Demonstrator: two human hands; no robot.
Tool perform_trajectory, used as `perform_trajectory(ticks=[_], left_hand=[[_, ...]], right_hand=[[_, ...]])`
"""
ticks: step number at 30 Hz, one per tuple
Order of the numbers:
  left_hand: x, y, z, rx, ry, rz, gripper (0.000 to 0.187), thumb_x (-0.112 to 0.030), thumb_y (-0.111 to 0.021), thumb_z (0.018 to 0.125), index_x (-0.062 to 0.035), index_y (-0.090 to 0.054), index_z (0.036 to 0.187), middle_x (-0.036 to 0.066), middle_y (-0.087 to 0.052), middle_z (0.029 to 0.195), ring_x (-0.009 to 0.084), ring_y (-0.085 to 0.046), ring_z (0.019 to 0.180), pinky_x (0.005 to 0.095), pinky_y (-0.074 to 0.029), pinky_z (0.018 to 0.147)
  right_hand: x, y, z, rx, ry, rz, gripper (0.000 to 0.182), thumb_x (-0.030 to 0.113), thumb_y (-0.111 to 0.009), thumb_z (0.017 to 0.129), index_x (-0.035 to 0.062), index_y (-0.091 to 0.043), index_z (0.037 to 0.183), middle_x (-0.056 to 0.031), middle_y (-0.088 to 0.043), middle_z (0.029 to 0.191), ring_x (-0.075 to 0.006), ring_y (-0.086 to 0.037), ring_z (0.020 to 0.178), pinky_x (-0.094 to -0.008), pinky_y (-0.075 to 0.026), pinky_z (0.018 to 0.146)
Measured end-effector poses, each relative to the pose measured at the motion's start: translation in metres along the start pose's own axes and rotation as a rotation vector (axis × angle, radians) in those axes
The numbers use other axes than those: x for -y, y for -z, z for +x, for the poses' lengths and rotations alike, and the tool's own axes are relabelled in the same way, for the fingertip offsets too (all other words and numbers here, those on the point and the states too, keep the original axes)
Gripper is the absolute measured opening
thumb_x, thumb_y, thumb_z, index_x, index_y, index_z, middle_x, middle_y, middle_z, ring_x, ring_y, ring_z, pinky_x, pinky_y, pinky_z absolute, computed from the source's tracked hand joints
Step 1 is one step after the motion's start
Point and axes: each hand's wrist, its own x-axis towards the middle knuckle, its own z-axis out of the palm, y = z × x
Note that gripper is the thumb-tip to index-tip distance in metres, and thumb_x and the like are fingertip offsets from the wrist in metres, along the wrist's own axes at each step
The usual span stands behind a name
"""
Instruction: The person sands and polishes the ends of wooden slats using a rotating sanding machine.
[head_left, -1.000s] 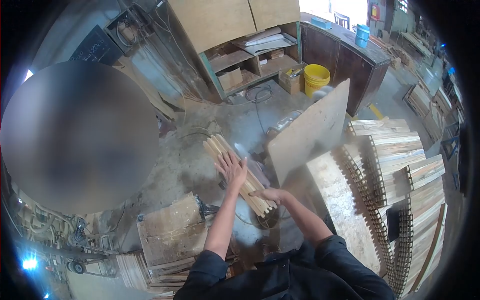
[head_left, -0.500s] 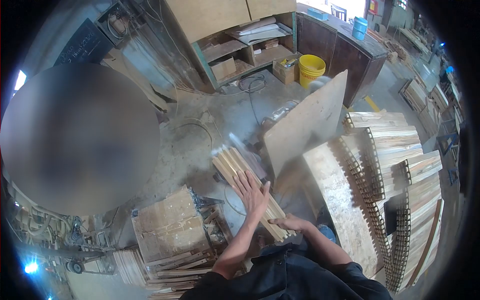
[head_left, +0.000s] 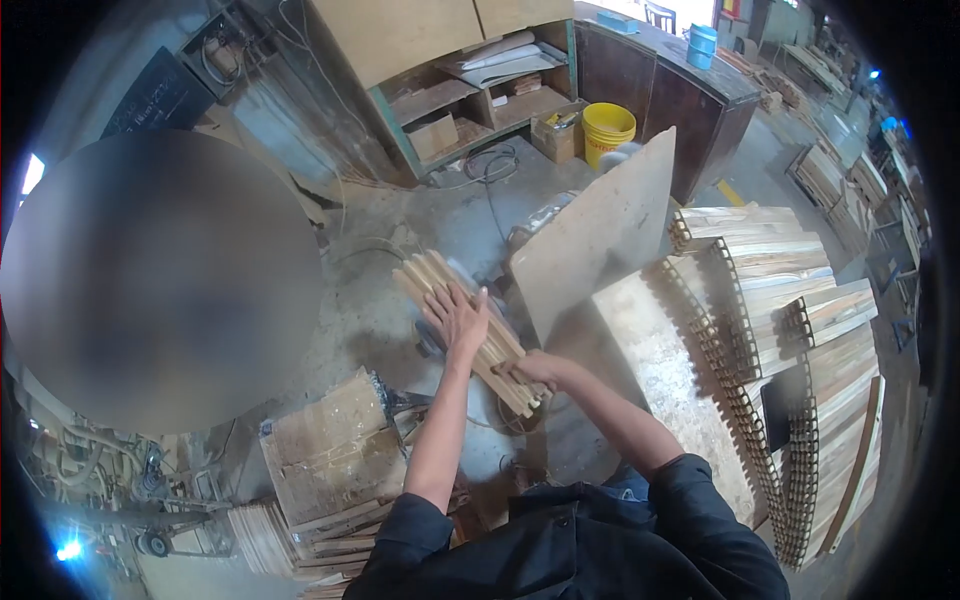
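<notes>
A bundle of long, pale wooden strips [head_left: 492, 348] lies slanted in front of me, side by side, its far end pointing up and left. My left hand [head_left: 460, 326] rests flat across the top of the strips, fingers extended and thumb apart. Closer to my body, my right hand [head_left: 533, 369] is closed around the bundle's right edge near its lower end. Beneath the strips is a dark machine part, mostly hidden. Just to the right, a thin upright board [head_left: 600, 240] leans at an angle.
Stacked wooden slats [head_left: 770, 270] cover a pale board [head_left: 650, 340] at right. Left of my arms stands a worn, cardboard-topped stand [head_left: 325, 425], with loose strips [head_left: 345, 530] below. A yellow bucket [head_left: 608, 130] and a cabinet [head_left: 400, 40] are ahead. Cables cross the floor.
Both hands and the wooden strips have moved forward and slightly left, away from my body. My arms are stretched further out; the view has shifted a little.
</notes>
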Motion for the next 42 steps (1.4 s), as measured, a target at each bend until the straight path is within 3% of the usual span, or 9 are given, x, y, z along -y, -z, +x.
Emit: perform_trajectory(ticks=[4, 12, 19, 22, 23, 26, 28, 33, 42], left_hand=[[-0.001, -0.010, -0.024, -0.024, -0.030, 0.014, 0.085, -0.058, -0.036, 0.102, 0.0044, -0.021, 0.157, 0.032, -0.010, 0.163, 0.0486, -0.003, 0.152, 0.0579, 0.001, 0.122], [-0.014, -0.013, -0.087, -0.059, -0.099, -0.014, 0.085, -0.056, -0.039, 0.102, 0.0075, -0.022, 0.155, 0.034, -0.012, 0.162, 0.0499, -0.003, 0.151, 0.0601, 0.002, 0.121], [-0.014, -0.021, -0.128, -0.103, -0.189, 0.038, 0.097, -0.059, -0.051, 0.096, 0.0131, -0.021, 0.152, 0.036, -0.017, 0.159, 0.0541, -0.004, 0.149, 0.0671, 0.000, 0.118], [-0.009, -0.020, -0.106, -0.176, -0.138, 0.035, 0.097, -0.060, -0.053, 0.094, 0.0143, -0.025, 0.151, 0.036, -0.019, 0.159, 0.0532, -0.005, 0.150, 0.0681, 0.000, 0.118], [-0.003, -0.018, -0.092, -0.257, -0.130, 0.097, 0.098, -0.067, -0.051, 0.091, 0.0067, -0.033, 0.152, 0.032, -0.024, 0.159, 0.0506, -0.011, 0.150, 0.0674, -0.004, 0.118], [0.022, -0.010, -0.032, -0.373, -0.132, 0.051, 0.085, -0.062, -0.052, 0.093, -0.0028, -0.040, 0.152, 0.033, -0.024, 0.158, 0.0474, -0.015, 0.149, 0.0621, -0.010, 0.119], [0.033, 0.001, -0.001, -0.366, -0.102, 0.032, 0.080, -0.060, -0.050, 0.096, -0.0034, -0.040, 0.152, 0.029, -0.027, 0.158, 0.0441, -0.018, 0.150, 0.0577, -0.012, 0.120], [0.040, -0.006, 0.021, -0.373, 0.010, 0.080, 0.083, -0.069, -0.037, 0.096, -0.0126, -0.034, 0.157, 0.019, -0.028, 0.162, 0.0409, -0.016, 0.152, 0.0604, -0.001, 0.122], [0.017, -0.024, -0.013, -0.344, 0.048, 0.060, 0.089, -0.071, -0.034, 0.096, -0.0081, -0.028, 0.159, 0.019, -0.028, 0.162, 0.0400, -0.015, 0.153, 0.0629, -0.001, 0.121]], right_hand=[[-0.014, -0.004, -0.030, -0.028, 0.025, -0.021, 0.064, 0.044, -0.081, 0.078, -0.0124, -0.069, 0.106, -0.0168, -0.071, 0.095, -0.0233, -0.068, 0.077, -0.0379, -0.057, 0.067], [-0.075, -0.006, -0.059, -0.032, -0.023, -0.070, 0.070, 0.053, -0.078, 0.076, -0.0130, -0.071, 0.099, -0.0169, -0.070, 0.085, -0.0209, -0.066, 0.075, -0.0373, -0.054, 0.064], [-0.106, -0.002, -0.082, 0.267, -0.237, 0.256, 0.057, 0.040, -0.069, 0.094, -0.0040, -0.060, 0.129, -0.0147, -0.073, 0.104, -0.0231, -0.074, 0.086, -0.0370, -0.060, 0.076], [-0.119, 0.006, -0.032, 0.398, -0.312, 0.433, 0.047, 0.036, -0.063, 0.097, -0.0015, -0.061, 0.126, -0.0142, -0.073, 0.103, -0.0266, -0.073, 0.087, -0.0387, -0.060, 0.077], [-0.116, 0.004, -0.007, 0.361, -0.230, 0.420, 0.045, 0.035, -0.062, 0.098, -0.0018, -0.062, 0.124, -0.0149, -0.073, 0.103, -0.0272, -0.073, 0.086, -0.0394, -0.060, 0.076], [-0.075, 0.004, 0.043, 0.414, -0.129, 0.344, 0.045, 0.035, -0.061, 0.098, -0.0033, -0.061, 0.122, -0.0179, -0.072, 0.103, -0.0293, -0.072, 0.087, -0.0423, -0.060, 0.076], [-0.033, -0.012, 0.051, 0.516, -0.060, 0.437, 0.049, 0.037, -0.061, 0.097, -0.0036, -0.059, 0.124, -0.0187, -0.071, 0.102, -0.0292, -0.072, 0.085, -0.0409, -0.060, 0.074], [0.006, -0.035, 0.040, 0.441, 0.055, 0.287, 0.052, 0.044, -0.056, 0.098, -0.0024, -0.058, 0.122, -0.0183, -0.070, 0.095, -0.0308, -0.071, 0.080, -0.0423, -0.060, 0.075], [-0.028, -0.028, 0.015, 0.407, 0.014, 0.322, 0.054, 0.050, -0.050, 0.100, 0.0009, -0.059, 0.121, -0.0167, -0.070, 0.092, -0.0296, -0.070, 0.077, -0.0426, -0.060, 0.071]])
